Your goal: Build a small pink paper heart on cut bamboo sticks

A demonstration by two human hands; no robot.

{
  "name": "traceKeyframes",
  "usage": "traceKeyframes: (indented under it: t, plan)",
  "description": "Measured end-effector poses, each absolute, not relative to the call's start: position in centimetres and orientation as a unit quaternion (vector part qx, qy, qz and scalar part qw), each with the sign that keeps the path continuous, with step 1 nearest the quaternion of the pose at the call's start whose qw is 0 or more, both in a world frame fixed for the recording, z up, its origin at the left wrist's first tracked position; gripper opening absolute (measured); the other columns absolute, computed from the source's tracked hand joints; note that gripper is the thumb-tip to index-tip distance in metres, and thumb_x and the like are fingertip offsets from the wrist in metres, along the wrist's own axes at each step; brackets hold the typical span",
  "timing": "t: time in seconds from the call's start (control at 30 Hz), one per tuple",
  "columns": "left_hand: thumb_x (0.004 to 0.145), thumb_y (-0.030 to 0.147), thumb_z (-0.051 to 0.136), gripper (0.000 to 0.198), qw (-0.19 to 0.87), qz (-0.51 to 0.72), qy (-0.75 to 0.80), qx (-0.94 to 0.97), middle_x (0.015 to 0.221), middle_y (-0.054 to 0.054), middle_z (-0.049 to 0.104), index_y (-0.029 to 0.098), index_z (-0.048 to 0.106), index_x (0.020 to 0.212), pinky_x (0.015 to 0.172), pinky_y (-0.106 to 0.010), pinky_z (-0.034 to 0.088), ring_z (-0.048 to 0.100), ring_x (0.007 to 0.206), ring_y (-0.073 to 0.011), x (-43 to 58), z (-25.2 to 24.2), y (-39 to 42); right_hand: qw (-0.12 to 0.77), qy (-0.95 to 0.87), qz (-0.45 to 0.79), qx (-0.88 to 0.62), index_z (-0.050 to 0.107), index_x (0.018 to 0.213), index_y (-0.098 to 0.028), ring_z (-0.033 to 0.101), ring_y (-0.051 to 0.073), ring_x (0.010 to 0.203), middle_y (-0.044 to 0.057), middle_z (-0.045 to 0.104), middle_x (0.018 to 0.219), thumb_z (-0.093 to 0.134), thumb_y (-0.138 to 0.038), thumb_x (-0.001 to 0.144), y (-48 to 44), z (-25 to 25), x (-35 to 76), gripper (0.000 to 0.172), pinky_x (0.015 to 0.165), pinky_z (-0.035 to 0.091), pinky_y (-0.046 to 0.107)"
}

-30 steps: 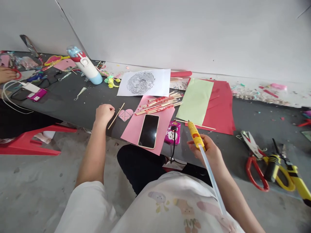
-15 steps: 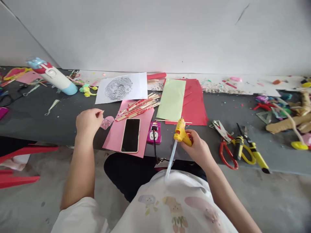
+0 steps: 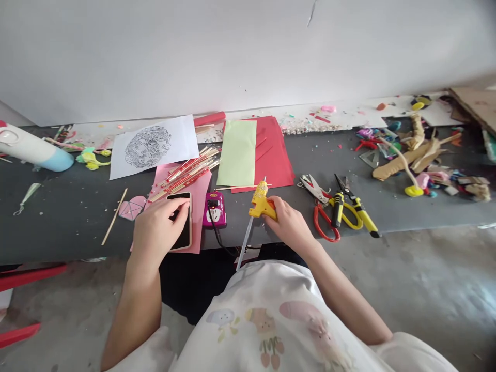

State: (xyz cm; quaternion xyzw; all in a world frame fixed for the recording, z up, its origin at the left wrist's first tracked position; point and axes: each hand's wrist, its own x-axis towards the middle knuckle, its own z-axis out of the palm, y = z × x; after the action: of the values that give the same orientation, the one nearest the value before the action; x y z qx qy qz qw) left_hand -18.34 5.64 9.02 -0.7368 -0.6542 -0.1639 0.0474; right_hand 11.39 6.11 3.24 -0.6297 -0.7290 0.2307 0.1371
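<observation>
In my right hand (image 3: pixel 290 222) is a yellow hot glue gun (image 3: pixel 260 200), its nozzle pointing away from me and a long clear glue stick trailing from its rear. My left hand (image 3: pixel 157 227) is over the black-screened phone (image 3: pixel 182 227) and hides part of it. Its thumb and forefinger come together in a loose pinch, with nothing visible between them. To its left lie a bare wooden stick (image 3: pixel 114 217) and a pink round piece (image 3: pixel 132 207) with dark lines. A bundle of red-and-cream sticks (image 3: pixel 186 173) rests on pink paper (image 3: pixel 199 206).
A purple power socket (image 3: pixel 215 211) with a black cord sits between my hands. Behind are green paper (image 3: pixel 237 152), red paper (image 3: pixel 275 155) and a dragon print (image 3: pixel 151 147). Scissors (image 3: pixel 320 201) and pliers (image 3: pixel 358 206) lie right; a bottle (image 3: pixel 34 147) lies left.
My left hand has moved right, from beside the pink piece to over the phone. A wooden stick now lies left of that piece. The view has turned right; the glue gun stays in my right hand.
</observation>
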Motion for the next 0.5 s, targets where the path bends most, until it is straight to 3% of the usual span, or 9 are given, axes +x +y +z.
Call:
traceKeyframes:
  t: [0.33, 0.5]
  plan:
    - [0.092, 0.029, 0.053, 0.022, -0.008, -0.161, -0.661, -0.733, 0.09, -0.001, 0.077, 0.024, 0.073, 0.099, 0.071, -0.027, 0.052, 0.07, 0.072, -0.0169, -17.2, 9.0, 2.7, 0.171, -0.745, 0.255, -0.593, 0.051, 0.123, -0.021, 0.067, 0.03, 0.103, 0.013, 0.069, 0.119, 0.054, -0.034, 0.087, 7.5, 4.7, 12.2, 0.039, 0.078, 0.05, 0.037]
    - [0.093, 0.031, 0.054, 0.021, -0.042, -0.179, -0.659, -0.73, 0.092, 0.0, 0.077, 0.023, 0.073, 0.096, 0.066, -0.025, 0.049, 0.068, 0.069, -0.015, -16.8, 8.7, 1.1, 0.128, -0.771, 0.25, -0.572, 0.051, 0.124, -0.021, 0.068, 0.03, 0.1, 0.012, 0.07, 0.118, 0.053, -0.035, 0.087, 7.9, 5.3, 12.8, 0.04, 0.076, 0.049, 0.036]
